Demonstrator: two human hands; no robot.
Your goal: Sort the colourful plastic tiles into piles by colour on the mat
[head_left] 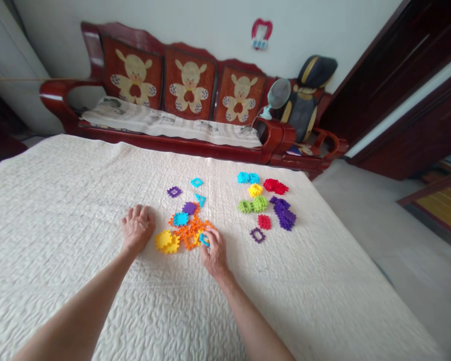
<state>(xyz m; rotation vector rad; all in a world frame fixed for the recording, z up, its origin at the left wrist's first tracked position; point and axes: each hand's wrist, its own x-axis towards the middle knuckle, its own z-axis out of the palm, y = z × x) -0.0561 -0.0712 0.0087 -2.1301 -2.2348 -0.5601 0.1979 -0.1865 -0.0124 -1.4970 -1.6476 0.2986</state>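
My left hand [138, 228] rests palm down on the cream quilted cover, its fingers loosely apart and nothing in it. At the right edge of a mixed pile, my right hand [214, 250] pinches a small blue piece [204, 239]. The pile has orange pieces [190, 230], yellow squares [164, 239], a blue square [180, 219] and a purple square [189, 208]. Just behind it lie a blue triangle [200, 200], a blue frame [196, 182] and a purple frame [174, 191].
Right of the pile are blue [248, 177], yellow [255, 190], red [275, 186], green [253, 204] and purple [283, 213] groups, with a red square [264, 222] and purple frame [257, 235] nearer. Behind the covered surface [78, 200] stands a wooden sofa [173, 138].
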